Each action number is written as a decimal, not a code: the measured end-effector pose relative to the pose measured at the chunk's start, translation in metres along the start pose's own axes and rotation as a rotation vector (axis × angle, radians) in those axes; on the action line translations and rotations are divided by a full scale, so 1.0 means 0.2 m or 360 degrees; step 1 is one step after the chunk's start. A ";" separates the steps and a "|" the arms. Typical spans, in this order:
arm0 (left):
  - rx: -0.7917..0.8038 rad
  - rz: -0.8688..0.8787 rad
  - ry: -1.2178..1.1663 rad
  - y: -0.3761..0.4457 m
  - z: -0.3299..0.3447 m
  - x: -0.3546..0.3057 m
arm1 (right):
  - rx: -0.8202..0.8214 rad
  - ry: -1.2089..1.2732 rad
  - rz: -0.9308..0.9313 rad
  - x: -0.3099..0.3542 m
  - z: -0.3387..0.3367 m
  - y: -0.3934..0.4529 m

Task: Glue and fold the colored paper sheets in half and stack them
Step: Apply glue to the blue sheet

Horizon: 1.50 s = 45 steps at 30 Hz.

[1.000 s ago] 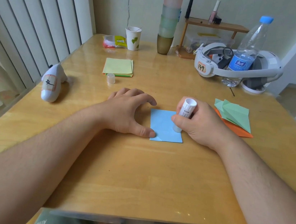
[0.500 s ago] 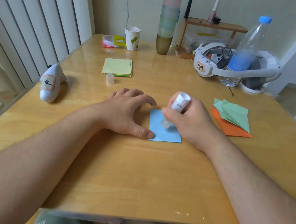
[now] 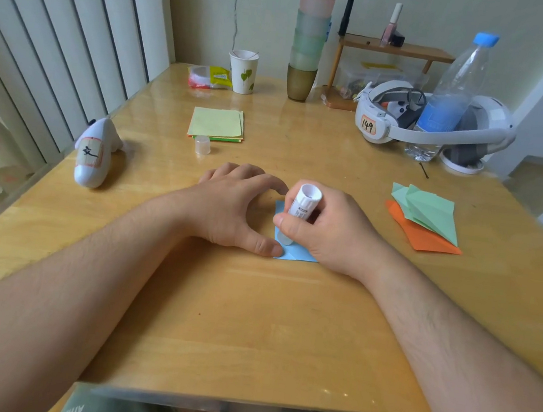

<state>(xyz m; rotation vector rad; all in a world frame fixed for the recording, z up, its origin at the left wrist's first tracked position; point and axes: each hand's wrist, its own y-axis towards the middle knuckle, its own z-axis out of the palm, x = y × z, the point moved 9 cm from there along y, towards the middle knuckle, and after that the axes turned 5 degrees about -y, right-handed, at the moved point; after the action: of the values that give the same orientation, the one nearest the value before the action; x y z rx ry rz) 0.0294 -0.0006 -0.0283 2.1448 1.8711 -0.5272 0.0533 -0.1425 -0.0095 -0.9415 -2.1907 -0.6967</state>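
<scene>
Two hands are working one blue sheet [image 3: 295, 251] at the counter's [image 3: 247, 323] centre — the left hand [image 3: 231, 211] is pressing its left edge with spread fingers, its grip holding nothing, while the right hand [image 3: 325, 228] is gripping a glue stick [image 3: 303, 206], tip down on the paper. Dragging too hard could be wrinkling or sliding the sheet. Folded sheets [image 3: 423, 222] are lying at three o'clock, fresh ones [image 3: 217, 123] at eleven, the cap [image 3: 202, 144] beside them — vertical blinds [image 3: 60, 39] are hanging at nine.

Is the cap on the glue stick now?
No, the cap stands alone on the table, while the right hand holds the open glue stick.
</scene>
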 end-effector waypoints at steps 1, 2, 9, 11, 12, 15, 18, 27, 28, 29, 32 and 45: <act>0.0003 0.0000 0.0002 0.00 0.00 0.00 | 0.0003 -0.0004 0.0001 0.00 0.00 0.00; 0.0008 0.0000 0.0002 0.00 0.00 0.00 | 0.0009 -0.0008 0.0001 0.01 0.00 0.00; 0.0004 0.0004 -0.0008 0.00 0.00 0.00 | 0.0006 -0.0128 -0.0007 0.03 -0.02 -0.01; -0.0003 0.0006 -0.0012 0.00 0.01 0.01 | -0.0006 -0.0137 0.0019 0.01 -0.04 -0.02; -0.0007 0.0006 -0.0014 0.00 0.01 0.01 | -0.0012 -0.0136 0.0030 -0.01 -0.05 -0.02; -0.0007 0.0004 -0.0013 0.00 0.01 0.01 | -0.0017 -0.0128 0.0063 -0.04 -0.09 -0.04; -0.0013 0.0006 -0.0007 0.00 0.00 0.01 | -0.0023 -0.0125 0.0072 -0.05 -0.12 -0.06; -0.0008 0.0017 -0.0004 0.00 0.01 0.01 | -0.0031 -0.0141 0.0098 -0.12 -0.16 -0.05; -0.0009 0.0019 -0.0005 0.00 0.01 0.01 | -0.0031 -0.0132 0.0102 -0.13 -0.16 -0.04; -0.0010 0.0022 -0.0006 0.00 0.00 0.01 | -0.0033 -0.0124 0.0103 -0.13 -0.17 -0.04; -0.0007 0.0024 -0.0007 0.00 0.00 0.01 | -0.0032 -0.0132 0.0104 -0.14 -0.17 -0.04; -0.0080 -0.0013 -0.0325 0.03 -0.06 0.06 | -0.0082 0.0109 0.0024 -0.02 -0.07 -0.02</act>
<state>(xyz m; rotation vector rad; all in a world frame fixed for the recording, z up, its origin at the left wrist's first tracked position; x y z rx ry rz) 0.0377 0.0133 -0.0233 1.9707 1.7641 -0.6663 0.0579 -0.1568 -0.0041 -0.9452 -2.1131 -0.7707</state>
